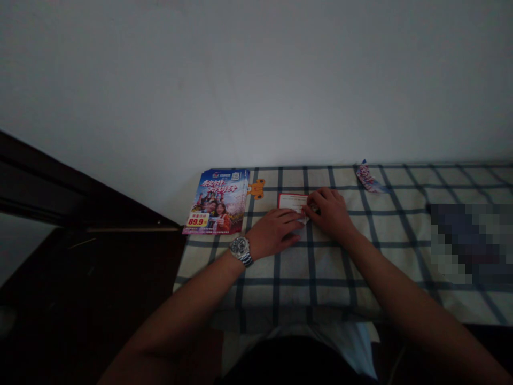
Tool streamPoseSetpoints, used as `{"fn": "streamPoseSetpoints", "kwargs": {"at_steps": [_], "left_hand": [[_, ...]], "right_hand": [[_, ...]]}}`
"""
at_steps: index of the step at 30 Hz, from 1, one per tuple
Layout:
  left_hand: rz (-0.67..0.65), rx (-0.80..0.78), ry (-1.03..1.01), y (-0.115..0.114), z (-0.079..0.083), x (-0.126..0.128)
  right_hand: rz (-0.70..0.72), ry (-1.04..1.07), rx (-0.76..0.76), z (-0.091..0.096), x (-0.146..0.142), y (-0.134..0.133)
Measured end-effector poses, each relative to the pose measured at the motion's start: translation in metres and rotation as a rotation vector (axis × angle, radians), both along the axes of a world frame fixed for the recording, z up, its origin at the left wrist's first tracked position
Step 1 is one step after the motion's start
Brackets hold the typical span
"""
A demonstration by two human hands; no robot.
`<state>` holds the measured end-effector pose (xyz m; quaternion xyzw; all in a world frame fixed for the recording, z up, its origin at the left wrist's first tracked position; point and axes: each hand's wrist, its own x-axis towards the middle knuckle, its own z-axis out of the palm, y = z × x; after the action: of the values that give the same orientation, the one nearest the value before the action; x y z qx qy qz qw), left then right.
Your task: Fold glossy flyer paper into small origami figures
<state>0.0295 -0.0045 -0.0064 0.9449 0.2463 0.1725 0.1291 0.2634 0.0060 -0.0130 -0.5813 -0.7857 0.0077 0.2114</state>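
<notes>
A small white sheet of paper [292, 201] with a red border and faint printed lines lies on the checked cloth [292, 267]. My left hand [276, 232], with a metal wristwatch [240, 249] behind it, rests palm down, its fingers stretched out over the paper's lower edge. At the paper's right side, my right hand [326, 211] has its thumb and fingers pinched together on the sheet. The right hand covers that end of the paper, and the exact grip is partly hidden.
A stack of colourful printed flyers [218, 203] stands left of the hands, beside an orange bear-shaped piece [257, 189]. A crumpled flyer scrap [367, 177] lies at the back right. A dark blurred object [473, 235] is farther right. The white wall [256, 85] borders the cloth's back edge.
</notes>
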Motion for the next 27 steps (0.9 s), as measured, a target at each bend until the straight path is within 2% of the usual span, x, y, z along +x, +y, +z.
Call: {"fn": "streamPoseSetpoints", "kwargs": {"at_steps": [27], "left_hand": [[0.018,-0.015,0.034,-0.0002,0.0039,-0.0009]], "right_hand": [[-0.003,-0.012,-0.001,-0.002,0.0004,0.0006]]}}
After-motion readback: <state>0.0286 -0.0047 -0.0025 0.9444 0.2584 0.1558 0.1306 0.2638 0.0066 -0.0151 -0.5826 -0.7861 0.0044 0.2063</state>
